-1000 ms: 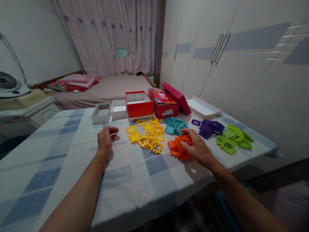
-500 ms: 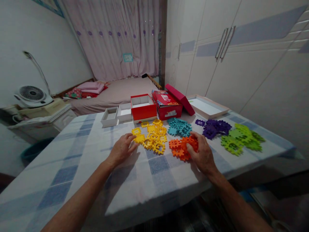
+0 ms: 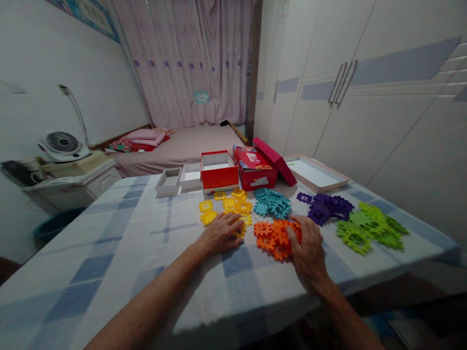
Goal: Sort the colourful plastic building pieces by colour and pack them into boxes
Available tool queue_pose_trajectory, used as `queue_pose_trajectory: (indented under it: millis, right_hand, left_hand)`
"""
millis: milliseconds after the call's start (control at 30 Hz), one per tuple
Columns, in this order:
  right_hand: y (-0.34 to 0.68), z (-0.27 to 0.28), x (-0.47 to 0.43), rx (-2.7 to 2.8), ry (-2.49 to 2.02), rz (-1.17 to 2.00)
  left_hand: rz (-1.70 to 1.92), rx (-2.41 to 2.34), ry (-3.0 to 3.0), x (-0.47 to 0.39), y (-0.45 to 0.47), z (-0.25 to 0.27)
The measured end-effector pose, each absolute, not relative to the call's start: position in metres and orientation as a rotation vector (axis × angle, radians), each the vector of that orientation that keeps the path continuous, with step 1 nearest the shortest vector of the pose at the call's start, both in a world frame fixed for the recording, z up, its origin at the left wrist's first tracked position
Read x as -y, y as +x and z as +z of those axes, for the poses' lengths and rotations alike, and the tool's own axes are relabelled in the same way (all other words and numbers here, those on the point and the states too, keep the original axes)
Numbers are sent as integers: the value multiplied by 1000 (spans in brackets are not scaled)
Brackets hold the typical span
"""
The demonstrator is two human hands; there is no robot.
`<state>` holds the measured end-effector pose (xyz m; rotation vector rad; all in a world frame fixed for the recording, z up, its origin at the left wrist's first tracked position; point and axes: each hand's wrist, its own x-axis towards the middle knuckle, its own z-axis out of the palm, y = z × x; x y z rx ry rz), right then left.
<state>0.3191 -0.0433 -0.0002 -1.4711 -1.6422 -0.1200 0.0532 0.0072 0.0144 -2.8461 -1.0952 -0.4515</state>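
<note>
My left hand [image 3: 222, 232] lies palm down over the near right part of the pile of yellow plastic interlocking tiles [image 3: 229, 205], its fingers stretched out and hiding several of them. My right hand [image 3: 308, 245] is at the right side of the pile of orange interlocking tiles [image 3: 270, 236]. Its thumb presses on the orange pieces and its fingers curl round their far right edge, partly hidden. The pieces are flat, with notched edges and cut-out middles. Just behind the orange pile is a heap of teal tiles [image 3: 272, 203].
Purple tiles [image 3: 328, 208] and green tiles [image 3: 368, 226] lie to the right. Along the back stand two small white boxes [image 3: 169, 182], an open red box [image 3: 219, 179], a red carton [image 3: 257, 180] with a leaning red lid [image 3: 275, 160], and a shallow tray [image 3: 321, 187]. A checked cloth [image 3: 146, 233] covers the table.
My left hand has moved right, from the left edge of the yellow pile onto its near right part. My right hand stays at the orange tiles. The camera view has tilted up slightly.
</note>
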Motion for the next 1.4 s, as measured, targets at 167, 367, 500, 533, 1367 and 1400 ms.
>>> queue_pose_trajectory:
  millis: [167,367,500,533,1367,1400]
  right_hand:
    - [318,-2,42,1654,-1478,-86]
    - [319,-4,41,1662,-1491,-97]
    - [319,-5,41,1663,-1499,-88]
    - [319,-5,41,1663,-1499,-87]
    - [314,0,44,1615,-1529,-28]
    - [314,0,44,1617,-1531,-32]
  left_hand:
    - [-770,1314,-2658,-32,51,5]
    - [-789,1647,-2441,-59,53,23]
    - [-647,1854,-2395,-47,31,25]
    - [-596,1885,-2435,-41,24,22]
    - [-913,1493,-2875,33,135,12]
    - [-954,1529,-2869,33,140,9]
